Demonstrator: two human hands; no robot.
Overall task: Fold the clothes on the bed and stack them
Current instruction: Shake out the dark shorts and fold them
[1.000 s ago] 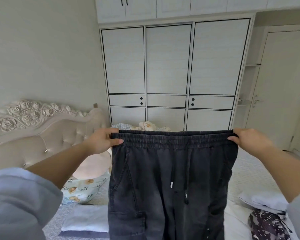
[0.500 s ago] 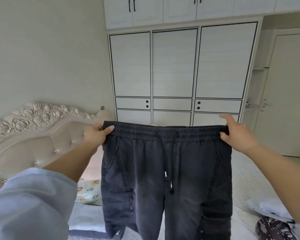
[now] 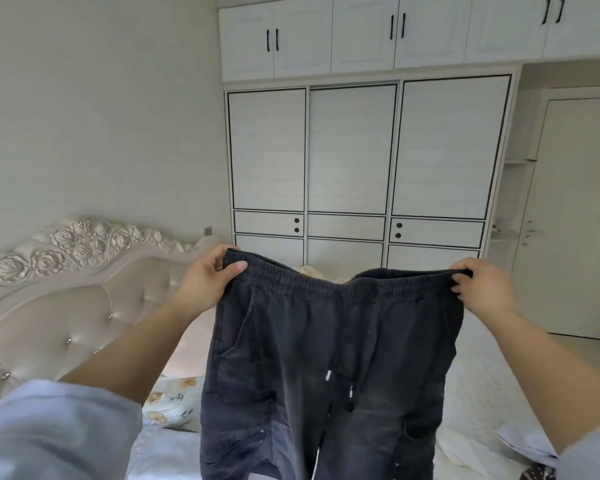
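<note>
Dark grey cargo trousers [image 3: 312, 362] with an elastic waistband and white-tipped drawstrings hang in the air in front of me, over the bed [image 3: 478, 403]. My left hand [image 3: 208, 282] pinches the left end of the waistband. The right end of the waistband is pinched by my right hand [image 3: 482, 289]. The waistband sags in the middle between the hands. The trouser legs run out of the bottom of the frame.
A tufted cream headboard [image 3: 66, 299] with carved roses stands at the left. A flower-print pillow [image 3: 174, 403] lies under my left arm. White cloth [image 3: 523, 441] lies at the lower right. White wardrobe [image 3: 354, 168] and door [image 3: 575, 216] behind.
The waistband was stretched taut before and now sags in the middle. The camera has tilted up, showing more of the upper cupboards. Both hands keep their hold.
</note>
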